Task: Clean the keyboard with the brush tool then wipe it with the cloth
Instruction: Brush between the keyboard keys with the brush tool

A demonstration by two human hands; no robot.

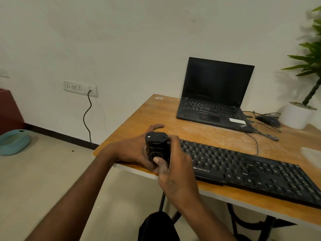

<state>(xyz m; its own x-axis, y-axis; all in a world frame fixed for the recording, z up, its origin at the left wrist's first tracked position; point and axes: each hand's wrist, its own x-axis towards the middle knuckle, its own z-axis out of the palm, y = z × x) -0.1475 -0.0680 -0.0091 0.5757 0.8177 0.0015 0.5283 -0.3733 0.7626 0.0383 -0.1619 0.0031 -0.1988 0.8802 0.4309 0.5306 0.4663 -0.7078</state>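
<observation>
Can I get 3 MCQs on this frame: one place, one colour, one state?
1. Where is the black tool?
A. On the laptop
B. Held in both hands at the table's left end
C. On the floor

2. What colour is the keyboard?
A. White
B. Black
C. Blue

3. What state is the laptop in?
A. Lid shut
B. Open, screen lit
C. Open, screen dark

Answers:
1 B, the left hand and right hand both grip it above the edge of the table.
2 B, its keys and frame are black.
3 C, the lid stands up and the screen is dark.
</observation>
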